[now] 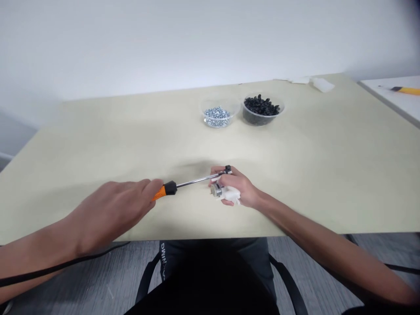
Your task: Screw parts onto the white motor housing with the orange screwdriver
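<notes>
My left hand point(121, 208) is closed round the orange and black handle of a screwdriver point(193, 181). Its metal shaft points right, with the tip at a small black part point(227, 169) near my right thumb. Between the fingers of my right hand point(243, 186) is a white plastic piece with a small silver motor point(215, 190) on it. My fingers cover much of this assembly. Whether the screwdriver tip sits in a screw, I cannot tell.
Beyond my hands stand a clear tub of small silver screws point(217, 117) and a clear tub of black parts point(261, 109). White scraps point(322, 85) lie at the table's back edge. Another orange and black tool point(405, 90) rests on a white surface at right.
</notes>
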Motion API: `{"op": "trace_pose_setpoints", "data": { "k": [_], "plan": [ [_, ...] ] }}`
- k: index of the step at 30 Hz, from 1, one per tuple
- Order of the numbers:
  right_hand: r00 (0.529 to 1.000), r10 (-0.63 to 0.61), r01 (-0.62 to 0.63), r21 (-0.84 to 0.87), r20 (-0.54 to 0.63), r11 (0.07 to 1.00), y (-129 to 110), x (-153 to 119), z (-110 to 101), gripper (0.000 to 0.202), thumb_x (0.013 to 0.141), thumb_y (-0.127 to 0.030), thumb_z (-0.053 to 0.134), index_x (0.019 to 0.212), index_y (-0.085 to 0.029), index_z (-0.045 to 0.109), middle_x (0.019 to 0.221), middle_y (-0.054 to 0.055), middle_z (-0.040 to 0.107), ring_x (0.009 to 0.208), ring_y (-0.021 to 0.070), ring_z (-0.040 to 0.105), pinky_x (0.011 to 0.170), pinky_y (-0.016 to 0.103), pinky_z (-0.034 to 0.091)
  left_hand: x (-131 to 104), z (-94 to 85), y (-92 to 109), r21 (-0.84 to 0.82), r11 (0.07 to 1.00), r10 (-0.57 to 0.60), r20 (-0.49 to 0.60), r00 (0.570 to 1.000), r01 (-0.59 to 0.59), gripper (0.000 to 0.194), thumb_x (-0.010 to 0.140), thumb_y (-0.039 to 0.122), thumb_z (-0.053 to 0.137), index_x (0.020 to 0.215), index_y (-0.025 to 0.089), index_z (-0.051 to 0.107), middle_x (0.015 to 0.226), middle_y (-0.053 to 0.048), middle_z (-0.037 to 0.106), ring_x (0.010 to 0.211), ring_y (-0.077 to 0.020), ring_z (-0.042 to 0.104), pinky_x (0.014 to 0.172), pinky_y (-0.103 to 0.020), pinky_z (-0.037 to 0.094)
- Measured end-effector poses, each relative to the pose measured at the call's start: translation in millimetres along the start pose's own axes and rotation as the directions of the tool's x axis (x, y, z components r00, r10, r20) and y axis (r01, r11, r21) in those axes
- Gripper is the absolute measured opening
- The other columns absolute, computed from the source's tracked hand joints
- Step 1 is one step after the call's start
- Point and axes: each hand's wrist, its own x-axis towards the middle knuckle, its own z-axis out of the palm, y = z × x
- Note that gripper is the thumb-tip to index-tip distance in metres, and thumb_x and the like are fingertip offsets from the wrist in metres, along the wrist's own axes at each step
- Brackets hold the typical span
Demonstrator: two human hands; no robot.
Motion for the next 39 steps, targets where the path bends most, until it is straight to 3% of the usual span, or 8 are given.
{"op": "trace_pose_setpoints", "data": {
  "k": [6,12,17,24,28,32,36,39],
  "plan": [
    [0.999,0.031,-0.032,0.059,0.023,0.998,5,2,3,0.012,0.066,-0.024,0.054,0.069,-0.015,0.046,0.063,0.000,0.053,0.039,0.0079,0.043,0.029,0.020,0.032,2,-10.0,-3,0.259,0.963,-0.031,-0.182,0.983,0.078,0.047,0.089,0.003,0.017,0.092,0.021,0.060,0.061,-0.003,0.049,0.051,-0.0151,0.039,0.049,-0.033,0.012],
    [0.998,0.001,-0.002,0.017,0.068,1.000,3,4,5,0.010,0.068,-0.023,0.053,0.068,-0.014,0.048,0.060,0.000,0.052,0.037,0.0084,0.043,0.029,0.021,0.032,-1,-2.3,-11,0.089,0.994,-0.042,-0.250,0.967,0.066,0.028,0.095,0.029,0.034,0.094,0.027,0.062,0.067,-0.003,0.056,0.057,-0.0158,0.048,0.048,-0.031,0.014],
    [0.993,-0.113,0.111,-0.069,-0.036,0.991,0,9,2,0.018,0.075,-0.029,0.059,0.083,-0.014,0.052,0.069,0.001,0.055,0.050,0.0117,0.055,0.042,0.024,0.044,-7,3.7,-25,-0.040,0.983,-0.182,-0.277,0.944,0.178,0.025,0.092,0.041,0.041,0.103,0.032,0.061,0.076,-0.003,0.061,0.060,-0.0160,0.052,0.049,-0.027,0.020],
    [0.987,-0.136,0.131,-0.056,-0.082,0.990,5,15,-7,0.017,0.077,-0.027,0.059,0.087,-0.015,0.052,0.077,0.001,0.053,0.061,0.0104,0.056,0.052,0.024,0.048,-2,-3.4,-22,-0.397,0.868,-0.368,-0.111,0.923,0.299,0.033,0.091,0.048,0.040,0.110,0.025,0.054,0.092,-0.004,0.063,0.066,-0.0170,0.056,0.057,-0.028,0.038],
    [0.993,-0.119,0.119,-0.017,-0.011,0.993,6,17,-6,0.016,0.075,-0.024,0.059,0.086,-0.015,0.051,0.077,0.002,0.056,0.060,0.0105,0.055,0.052,0.024,0.047,3,-3.9,-21,-0.720,0.638,-0.382,0.013,0.924,0.274,0.031,0.089,0.047,0.043,0.108,0.023,0.049,0.081,-0.002,0.063,0.071,-0.0177,0.059,0.063,-0.030,0.044],
    [0.979,-0.054,0.041,0.074,0.195,0.996,4,17,-9,0.018,0.073,-0.025,0.056,0.086,-0.014,0.050,0.074,0.005,0.059,0.059,0.0127,0.053,0.043,0.022,0.041,6,-3.8,-22,-0.892,0.388,-0.292,0.119,0.949,0.231,0.031,0.086,0.042,0.052,0.107,0.022,0.042,0.076,-0.001,0.062,0.049,-0.0111,0.053,0.047,-0.024,0.039],
    [0.960,-0.030,-0.003,0.119,0.278,0.993,4,16,-12,0.024,0.074,-0.031,0.060,0.088,-0.014,0.050,0.075,0.005,0.059,0.058,0.0123,0.053,0.040,0.020,0.040,5,0.9,-19,-0.846,0.458,-0.195,0.204,0.959,0.273,0.028,0.090,0.045,0.048,0.105,0.021,0.047,0.065,0.003,0.054,0.045,-0.0075,0.043,0.046,-0.021,0.035],
    [0.969,-0.041,-0.016,0.228,0.244,0.973,8,16,-11,0.042,0.078,-0.055,0.057,0.090,-0.016,0.048,0.075,0.004,0.058,0.054,0.0111,0.052,0.035,0.017,0.034,2,9.1,-15,-0.803,0.544,-0.139,0.199,0.970,0.243,0.031,0.092,0.048,0.042,0.090,0.019,0.053,0.067,0.002,0.055,0.050,-0.0078,0.046,0.049,-0.021,0.037]
  ]
}}
